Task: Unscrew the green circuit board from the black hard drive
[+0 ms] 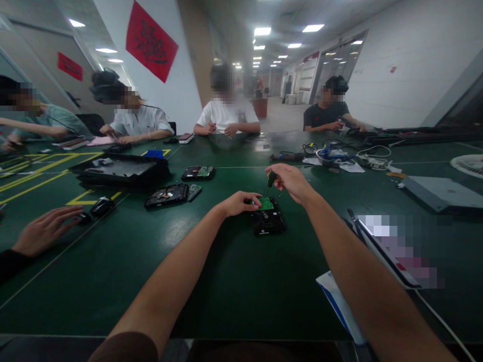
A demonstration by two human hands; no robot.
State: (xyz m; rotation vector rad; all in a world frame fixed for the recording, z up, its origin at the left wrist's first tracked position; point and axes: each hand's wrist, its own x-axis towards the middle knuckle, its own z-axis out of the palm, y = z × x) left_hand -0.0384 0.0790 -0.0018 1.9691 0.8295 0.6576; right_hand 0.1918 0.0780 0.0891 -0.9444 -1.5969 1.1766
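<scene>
A black hard drive point(268, 222) lies on the green table in front of me, a green circuit board point(266, 203) showing on its far half. My left hand point(241, 203) rests at the left side of the drive, its fingers closed on the board's edge. Above the drive, my right hand point(289, 180) is wrapped round a screwdriver point(270, 179) with a dark green handle. The thin shaft points down at the board; whether its tip sits in a screw is too small to tell.
Left of the drive lie an opened hard drive point(168, 195), a loose circuit board point(194, 192) and another drive point(198, 173). Behind them stands a black tray point(121, 168). A tablet point(388, 251) is by my right forearm. Another person's hand point(49, 229) reaches in from the left.
</scene>
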